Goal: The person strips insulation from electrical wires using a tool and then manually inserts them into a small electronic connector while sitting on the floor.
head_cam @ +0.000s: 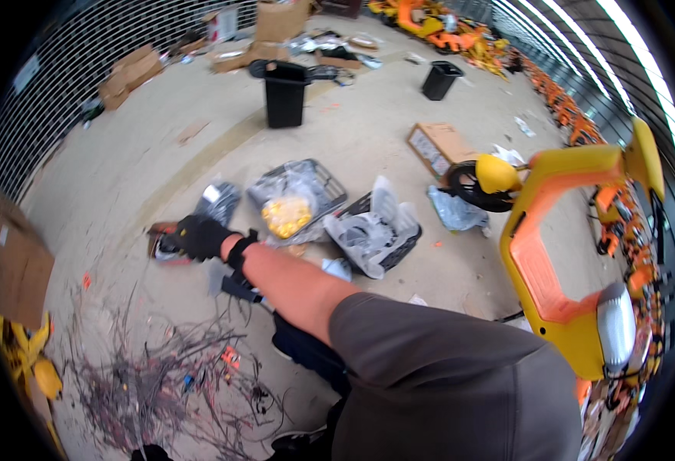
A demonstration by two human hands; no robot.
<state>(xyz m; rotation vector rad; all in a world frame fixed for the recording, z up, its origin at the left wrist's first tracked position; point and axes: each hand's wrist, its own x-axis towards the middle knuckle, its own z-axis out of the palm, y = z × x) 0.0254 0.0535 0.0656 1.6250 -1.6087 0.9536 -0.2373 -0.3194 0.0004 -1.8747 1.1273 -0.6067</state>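
My right hand [205, 237], in a black glove with a dark band at the wrist, reaches across to a small open box [170, 260] with dark contents. Its fingers overlap the box and are blurred, so their grip is unclear. A dark plastic-wrapped bundle [219, 201] lies just beyond. Nearby, a black crate [331, 187] holds clear bags and yellow round parts [285, 216]; another crate [400, 253] holds dark parts in translucent wrapping. At the bottom edge, what looks like my left hand [152, 453], black-gloved, shows only in part, near a tangled heap of cut wires [135, 392].
A yellow and orange scooter [530, 253] stands at the right. Beyond the crates are a cardboard box [441, 147], a black bin [285, 98] and a smaller bin [441, 80]. A large carton [20, 259] and yellow parts [46, 377] are at the left.
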